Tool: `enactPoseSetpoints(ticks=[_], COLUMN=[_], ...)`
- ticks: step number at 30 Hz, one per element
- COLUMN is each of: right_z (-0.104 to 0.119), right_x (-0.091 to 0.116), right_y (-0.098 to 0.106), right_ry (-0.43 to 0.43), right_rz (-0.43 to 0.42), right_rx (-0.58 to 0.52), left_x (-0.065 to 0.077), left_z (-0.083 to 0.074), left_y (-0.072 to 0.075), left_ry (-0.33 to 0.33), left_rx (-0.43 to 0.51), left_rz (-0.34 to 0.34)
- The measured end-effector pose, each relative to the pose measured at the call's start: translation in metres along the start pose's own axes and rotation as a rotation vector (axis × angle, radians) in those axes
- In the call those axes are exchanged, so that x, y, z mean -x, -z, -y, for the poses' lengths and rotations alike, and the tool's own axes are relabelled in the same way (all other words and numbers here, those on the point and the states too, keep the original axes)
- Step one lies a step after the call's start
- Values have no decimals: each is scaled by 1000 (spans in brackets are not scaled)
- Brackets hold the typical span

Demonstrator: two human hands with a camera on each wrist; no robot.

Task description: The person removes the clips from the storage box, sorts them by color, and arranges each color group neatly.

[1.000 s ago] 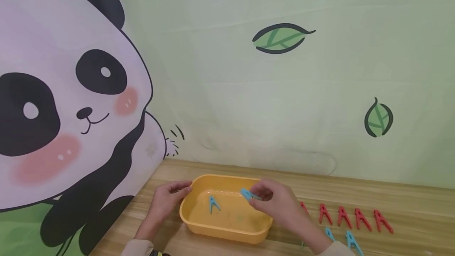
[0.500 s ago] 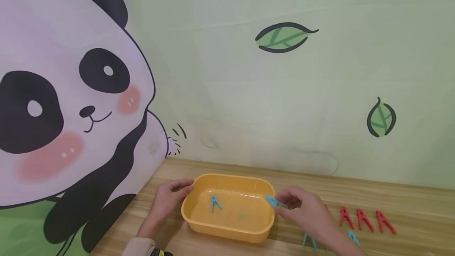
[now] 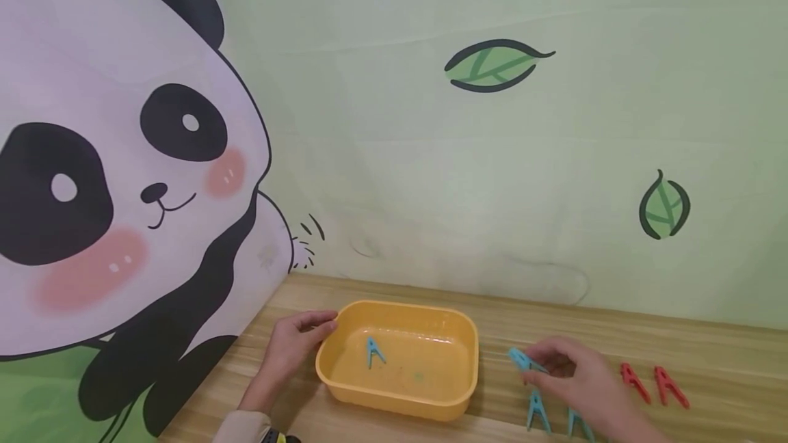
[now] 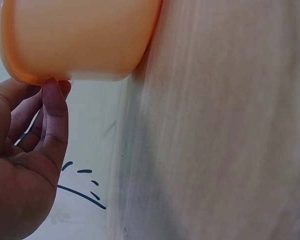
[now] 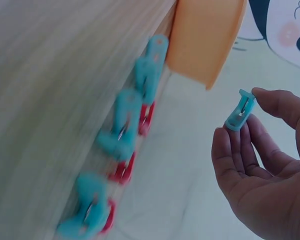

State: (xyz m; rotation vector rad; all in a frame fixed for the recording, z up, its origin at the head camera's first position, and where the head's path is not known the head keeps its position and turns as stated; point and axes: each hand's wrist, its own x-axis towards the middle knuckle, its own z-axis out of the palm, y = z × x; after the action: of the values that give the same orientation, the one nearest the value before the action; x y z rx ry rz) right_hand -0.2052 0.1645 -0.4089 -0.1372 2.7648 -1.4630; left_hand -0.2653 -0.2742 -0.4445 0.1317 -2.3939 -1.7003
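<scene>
My right hand (image 3: 579, 374) pinches a blue clothespin (image 3: 519, 359) between thumb and fingertips, to the right of the yellow plastic basin (image 3: 400, 403). The right wrist view shows this held clothespin (image 5: 241, 111) well apart from the ones on the table. Inside the basin lies another blue clothespin (image 3: 374, 352). At the basin's left end, my left hand (image 3: 294, 347) holds the rim with thumb and fingertips, seen close up in the left wrist view against the basin wall (image 4: 80, 40). Blue clothespins (image 3: 537, 413) lie below the right hand, partly covered by it.
Red clothespins (image 3: 671, 387) form a row behind the blue ones; the hand hides part of that row. The wooden table (image 3: 492, 316) meets a pale green wall (image 3: 400, 190) with a printed panda (image 3: 185, 224) at left.
My right hand has moved right, from over the basin to above the clothespins on the table, still pinching the blue clothespin. The left hand stays at the basin's rim.
</scene>
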Motion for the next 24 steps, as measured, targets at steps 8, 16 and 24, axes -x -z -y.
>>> enactPoseSetpoints(ticks=[8,16,24], right_z=[-29,-52,-74], right_x=[8,9,8], right_y=[28,47,63], right_ry=[-26,-58,-182], right_rz=[19,19,71], right_rx=[54,159,191], left_x=[1,3,3], left_z=[-1,-1,-1], left_y=[0,-1,-1], left_ry=[2,-2,0], left_rx=[-9,-6,1], left_rz=[4,2,0])
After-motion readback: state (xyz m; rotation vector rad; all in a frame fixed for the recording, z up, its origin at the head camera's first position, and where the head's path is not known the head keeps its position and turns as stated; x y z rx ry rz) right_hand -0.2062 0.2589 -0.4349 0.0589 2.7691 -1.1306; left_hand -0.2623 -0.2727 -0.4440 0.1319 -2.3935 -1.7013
